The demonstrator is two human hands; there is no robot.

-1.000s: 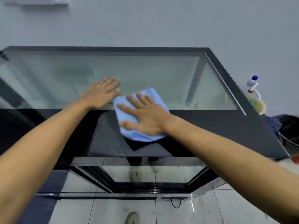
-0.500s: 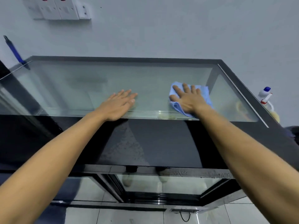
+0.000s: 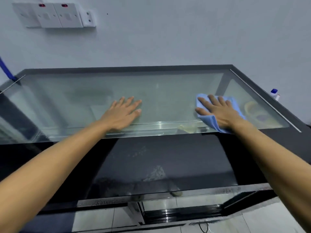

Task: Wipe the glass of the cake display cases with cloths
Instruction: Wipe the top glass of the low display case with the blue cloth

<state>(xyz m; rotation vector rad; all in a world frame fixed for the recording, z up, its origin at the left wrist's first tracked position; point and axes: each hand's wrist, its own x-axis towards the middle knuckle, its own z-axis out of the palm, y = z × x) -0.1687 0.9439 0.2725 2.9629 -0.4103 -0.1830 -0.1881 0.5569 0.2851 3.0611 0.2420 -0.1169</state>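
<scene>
A: On top of the display case, we had both hands laid on the glass top panel. Our right hand lay flat, fingers straight and spread, pressing a light blue cloth against the glass near the panel's right end.

B: And the cloth itself, how did it sit?

A: It was folded and lay mostly under our palm. Its edges showed beyond our fingertips, and a corner reached the near edge of the glass, where the black frame began.

B: What about our left hand?

A: It rested palm down on bare glass near the middle of the panel, fingers straight and relaxed, grasping nothing. It was well apart from the cloth.

B: What else did we see around the case?

A: A black border framed the glass, with a wide glossy black strip nearest us. Through the glass, at the right end, we made out some yellowish shapes inside the case, too blurred to name. Beyond the right corner stood a white spray bottle with a blue cap, only its top showing. On the pale wall behind the case hung a row of white wall sockets with red switch marks. At the far left, a blue handle leaned against the wall. Below us was a pale tiled floor.
</scene>
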